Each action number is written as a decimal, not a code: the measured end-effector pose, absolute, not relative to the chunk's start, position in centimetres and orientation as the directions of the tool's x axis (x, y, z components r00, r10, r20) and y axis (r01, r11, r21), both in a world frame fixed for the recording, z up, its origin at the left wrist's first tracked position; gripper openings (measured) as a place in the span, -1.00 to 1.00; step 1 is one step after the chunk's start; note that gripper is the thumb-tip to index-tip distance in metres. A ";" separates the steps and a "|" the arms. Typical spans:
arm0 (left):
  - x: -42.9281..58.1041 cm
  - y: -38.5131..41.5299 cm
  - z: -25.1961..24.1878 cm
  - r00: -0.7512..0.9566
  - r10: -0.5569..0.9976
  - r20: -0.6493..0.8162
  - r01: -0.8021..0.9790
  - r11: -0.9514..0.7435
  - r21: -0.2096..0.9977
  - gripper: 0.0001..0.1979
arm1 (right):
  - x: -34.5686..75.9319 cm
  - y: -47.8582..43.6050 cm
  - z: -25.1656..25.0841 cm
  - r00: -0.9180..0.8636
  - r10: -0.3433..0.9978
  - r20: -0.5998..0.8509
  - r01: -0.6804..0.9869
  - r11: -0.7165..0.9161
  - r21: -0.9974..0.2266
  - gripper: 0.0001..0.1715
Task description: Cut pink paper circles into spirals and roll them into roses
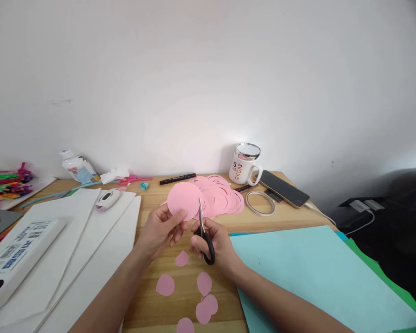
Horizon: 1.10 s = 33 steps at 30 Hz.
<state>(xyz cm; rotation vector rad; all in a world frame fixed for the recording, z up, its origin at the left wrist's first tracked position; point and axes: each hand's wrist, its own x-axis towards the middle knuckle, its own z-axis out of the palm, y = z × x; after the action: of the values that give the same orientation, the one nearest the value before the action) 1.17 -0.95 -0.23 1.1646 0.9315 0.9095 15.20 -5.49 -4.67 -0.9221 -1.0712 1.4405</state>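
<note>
My left hand (161, 229) pinches a pink paper circle (182, 199) by its lower edge and holds it up over the wooden desk (152, 296). My right hand (215, 243) grips black-handled scissors (204, 231), whose blades point up and touch the circle's right edge. Several small pink petal-shaped cutouts (204, 283) lie on the desk below my hands. Behind the circle sits a pile of pink paper offcuts with round holes (222, 196).
White sheets (90, 249) and a white box (17, 254) lie at left; light blue paper (308, 273) over green at right. At the back: a mug (244, 164), phone (284, 188), tape ring (260, 203), black marker (177, 178), bottle (76, 167), coloured pipe cleaners (7, 181).
</note>
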 end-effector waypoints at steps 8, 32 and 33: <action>1.0 -0.9 -0.5 0.345 0.929 -0.131 -0.009 0.143 0.990 -0.72 | 15.5 -5.5 -3.8 -0.130 0.989 0.072 -0.309 0.028 -0.951 -0.55; 0.8 -0.8 -0.2 0.338 0.937 -0.083 -0.107 0.126 0.986 -0.73 | 15.4 -5.4 -4.3 -0.120 0.993 0.014 -0.321 -0.025 -0.947 -0.64; 0.9 -0.9 -0.2 0.348 0.933 -0.094 -0.118 0.143 0.983 -0.74 | 15.4 -5.5 -4.3 -0.120 0.993 0.012 -0.315 -0.026 -0.949 -0.64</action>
<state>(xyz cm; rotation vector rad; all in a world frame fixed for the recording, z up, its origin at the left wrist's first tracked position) 0.87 -0.86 -0.19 1.1648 0.9084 0.9322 15.39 -5.46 -4.32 -0.9133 -1.0480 1.4363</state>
